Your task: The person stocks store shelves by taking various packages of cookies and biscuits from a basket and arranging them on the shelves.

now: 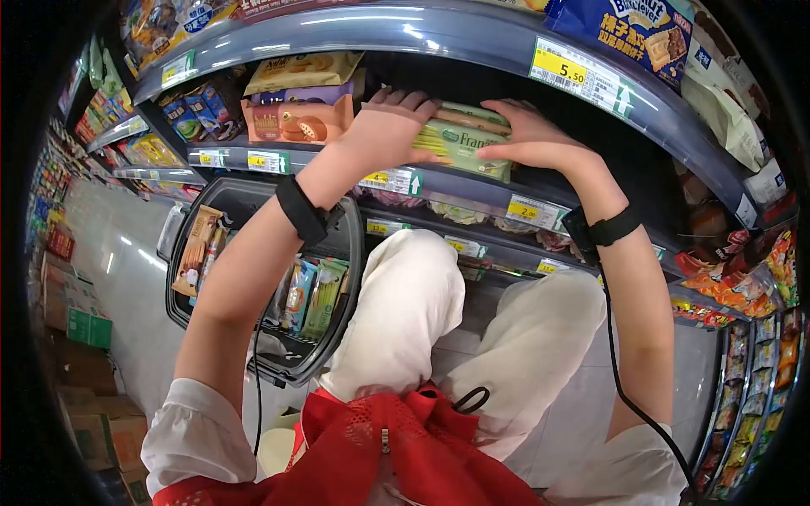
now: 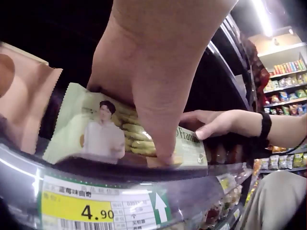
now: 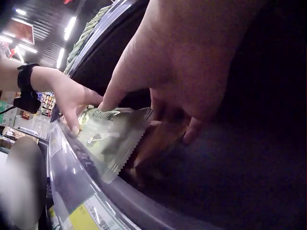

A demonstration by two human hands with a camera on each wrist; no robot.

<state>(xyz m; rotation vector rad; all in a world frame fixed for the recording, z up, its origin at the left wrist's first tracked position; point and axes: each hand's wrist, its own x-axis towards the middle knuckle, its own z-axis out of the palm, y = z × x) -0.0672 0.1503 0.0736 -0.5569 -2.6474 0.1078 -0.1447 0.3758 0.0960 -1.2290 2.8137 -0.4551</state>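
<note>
Pale green plastic packet [image 1: 472, 153] with "Fran" on its front lies on the dark shelf just past the knees, between the two hands. Nearest is the red vest [image 1: 413, 438], then the white trousers [image 1: 405, 312], knees bent towards the shelving. Beside the knee on the left stands a dark grey basket [image 1: 291, 371] holding several packets (one is also pale green). Both bare forearms reach forward, black straps round the wrists, and the hands angle inward over the packet. The left hand [image 1: 388, 135], partly closed, grips its left part, the thumb pressed to the front and the fingers over the back. The right hand [image 1: 536, 139], also half closed, holds the other end, its thumb on the packet and its fingers bent behind (their exact contact is hard to see). Just left of the left hand sits a salmon-pink biscuit packet [image 1: 295, 122], with purple and tan ones behind it. Farther up, above a yellow "5.50" price label [image 1: 561, 69], a dark blue biscuit packet [image 1: 629, 34] rests on the upper shelf.
</note>
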